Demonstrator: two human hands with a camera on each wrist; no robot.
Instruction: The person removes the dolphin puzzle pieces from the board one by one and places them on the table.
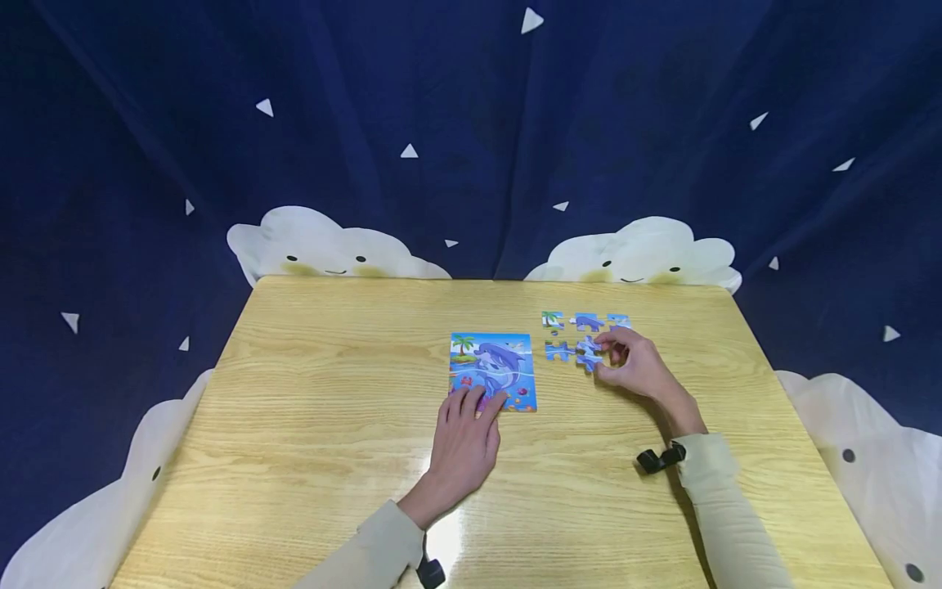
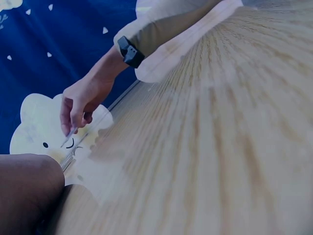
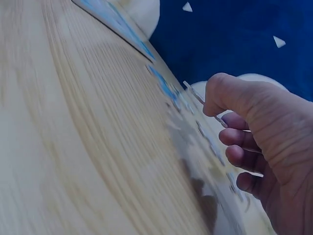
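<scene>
Head view: the left hand (image 1: 465, 442) is resting loose fingers on one square blue dolphin-printed board (image 1: 499, 368), centre; the right hand (image 1: 634, 366) is pinching one knobbed blue jigsaw piece (image 1: 588, 353) near four others (image 1: 558, 351), centre-right. Left-wrist view: pale wood-grain tabletop (image 2: 215, 161) is spreading rightward. Right-wrist view: the piece is tilting, centre-right.

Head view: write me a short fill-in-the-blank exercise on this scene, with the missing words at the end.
1. The left hand touches the flat, square, blue picture panel, on which the largest animal is a ____.
2. The panel lies to the person's ____ of the blue, interlocking jigsaw piece that the right hand pinches.
3. Small, white, three-cornered ____ dot the dark blue cloth backdrop behind the wood-grained, yellowish table.

Missing words: dolphin; left; triangles
</scene>
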